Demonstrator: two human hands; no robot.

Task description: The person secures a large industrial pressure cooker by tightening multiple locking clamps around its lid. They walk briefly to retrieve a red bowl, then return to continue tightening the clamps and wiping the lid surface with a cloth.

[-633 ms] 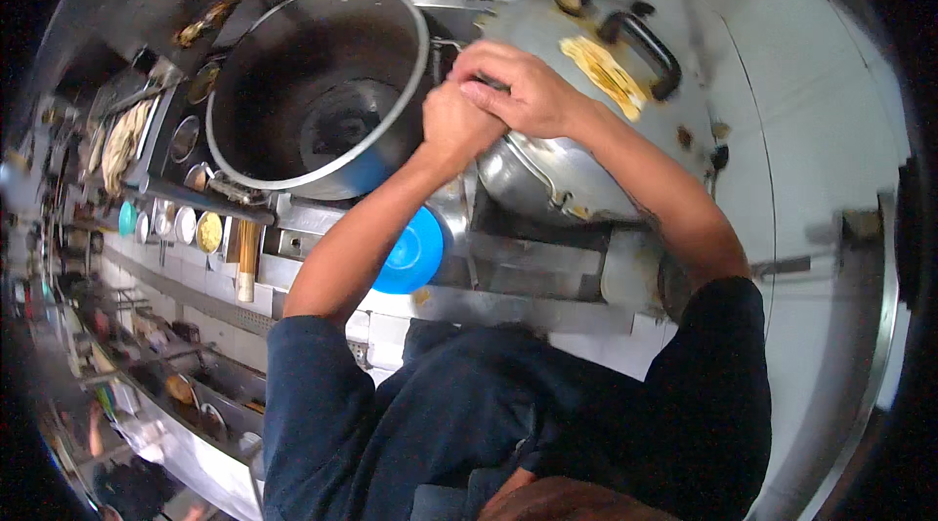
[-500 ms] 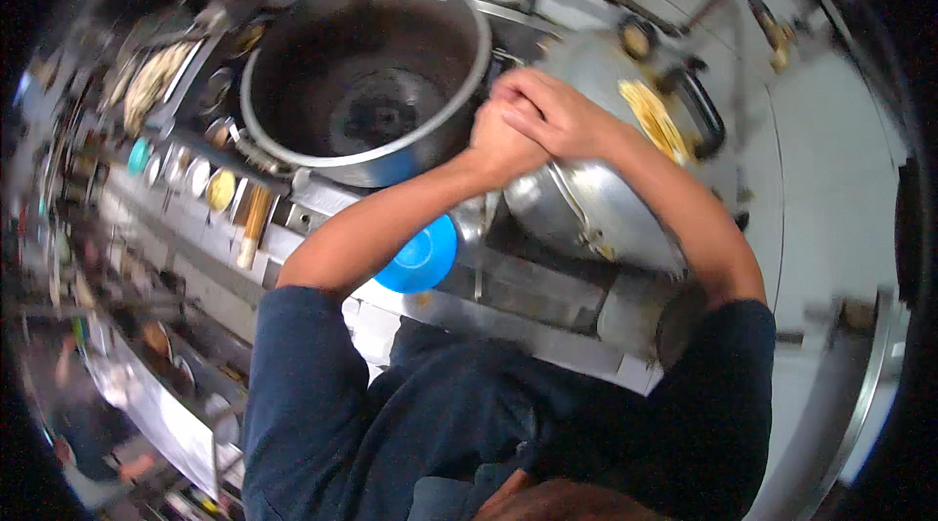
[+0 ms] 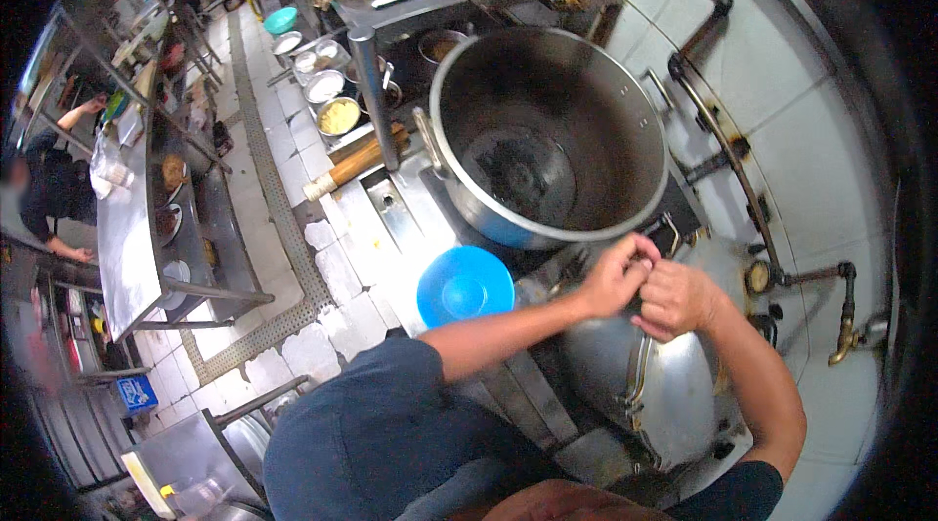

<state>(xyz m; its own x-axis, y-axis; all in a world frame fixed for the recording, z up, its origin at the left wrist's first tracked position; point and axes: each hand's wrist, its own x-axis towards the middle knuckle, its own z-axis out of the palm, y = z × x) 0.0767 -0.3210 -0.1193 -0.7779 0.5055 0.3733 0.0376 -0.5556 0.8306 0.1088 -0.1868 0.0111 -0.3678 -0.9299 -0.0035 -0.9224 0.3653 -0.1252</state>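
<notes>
The silver pot [image 3: 689, 382] sits under my left hand [image 3: 616, 279] and right hand [image 3: 678, 300], which meet, fingers curled; I cannot tell if they hold anything. The pot looks rigid, probably heavy; its metal handle [image 3: 639, 365] seems the best hold. A big open pot [image 3: 576, 96] stands beside it.

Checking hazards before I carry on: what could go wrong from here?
The left forearm appears close to the blue bowl and might knock it. The left hand and right hand are together near the wide open pot; anything dropped could fall inside. The right hand might also catch on the metal handle beside it.
</notes>
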